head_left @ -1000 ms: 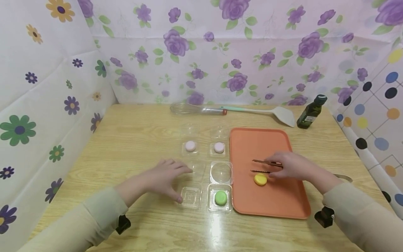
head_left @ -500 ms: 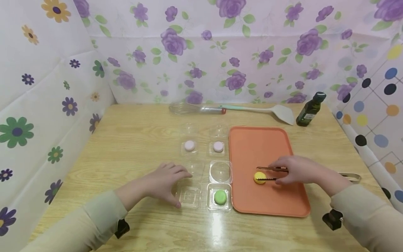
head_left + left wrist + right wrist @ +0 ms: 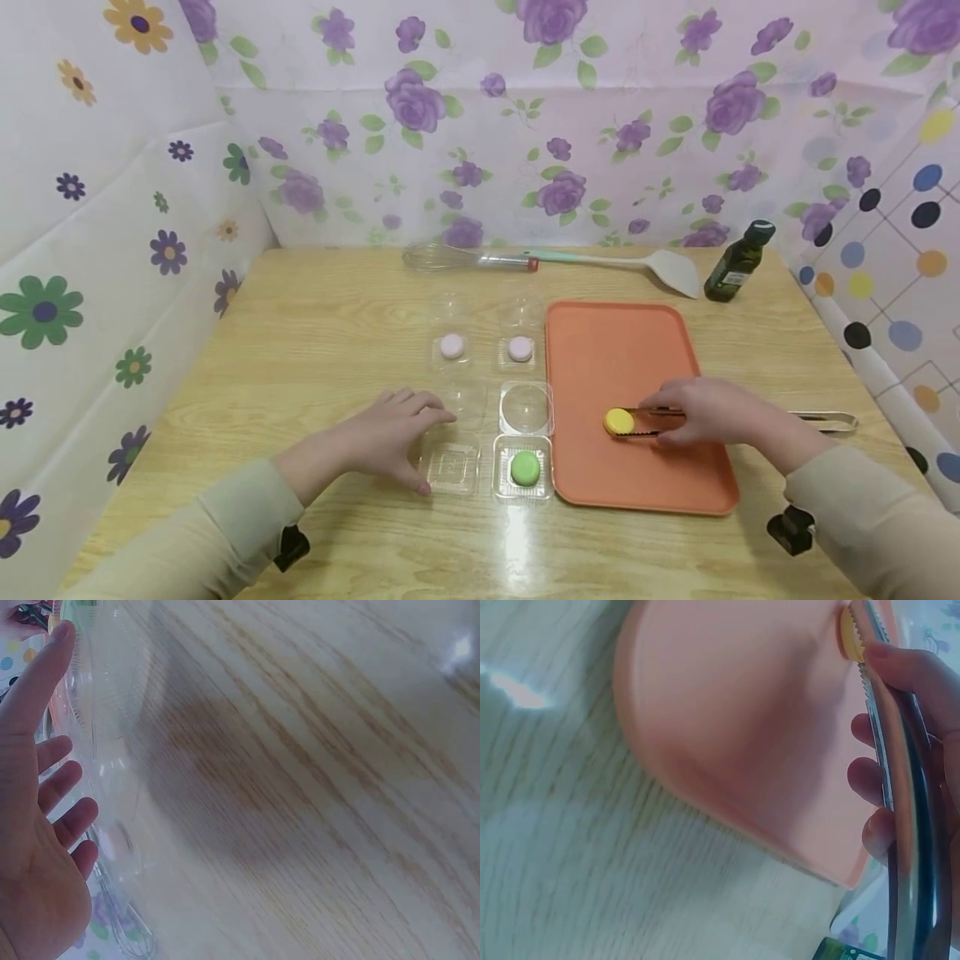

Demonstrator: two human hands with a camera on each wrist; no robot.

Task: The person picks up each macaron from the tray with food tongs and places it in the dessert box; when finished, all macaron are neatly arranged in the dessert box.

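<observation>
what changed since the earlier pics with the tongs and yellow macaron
The right hand, holding the shiny metal tongs, has shifted toward the person and to the right, bringing their tips from beyond the round yellow macaron to either side of it; whether they squeeze it is unclear. The left hand stays at the clear square plastic box, and the round green macaron sits where it was.

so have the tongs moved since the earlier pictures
Yes. In the head view, against the orange tray, the tongs have shifted toward its near edge and slightly right.
</observation>
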